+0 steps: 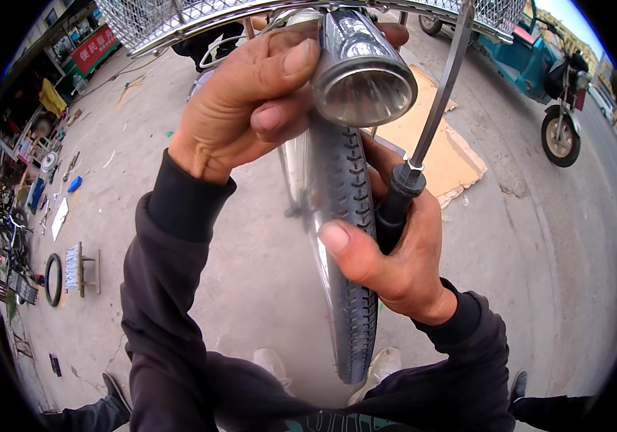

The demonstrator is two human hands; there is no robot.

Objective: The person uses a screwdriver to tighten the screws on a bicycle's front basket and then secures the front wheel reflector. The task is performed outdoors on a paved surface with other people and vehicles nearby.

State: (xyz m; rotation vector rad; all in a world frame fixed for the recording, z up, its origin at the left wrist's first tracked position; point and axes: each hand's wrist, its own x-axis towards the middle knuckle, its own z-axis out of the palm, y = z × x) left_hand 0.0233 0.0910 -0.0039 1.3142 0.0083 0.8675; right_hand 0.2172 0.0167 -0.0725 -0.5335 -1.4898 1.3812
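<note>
My left hand (pixel 251 101) grips a round chrome bicycle headlight (pixel 364 90) from its left side, thumb on the casing. The lamp's clear lens tilts down toward me. In my right hand (pixel 398 263) is a screwdriver (pixel 441 97); its black handle lies between thumb and palm, and its long steel shaft points up past the lamp's right side to the basket rim. The screwdriver's tip is not clearly visible. Below the lamp stands a bicycle wheel's knobbly black tyre (pixel 355 259), with my right hand's fingers partly hidden behind it.
A wire basket (pixel 150 25) overhangs the lamp. Flattened cardboard (pixel 459 155) lies on the pavement to the right, near a blue-green cargo tricycle (pixel 517 68). At left are a small stool (pixel 91 268), a loose tyre (pixel 53 279) and several scattered tools. Shoes (pixel 272 363) flank the wheel.
</note>
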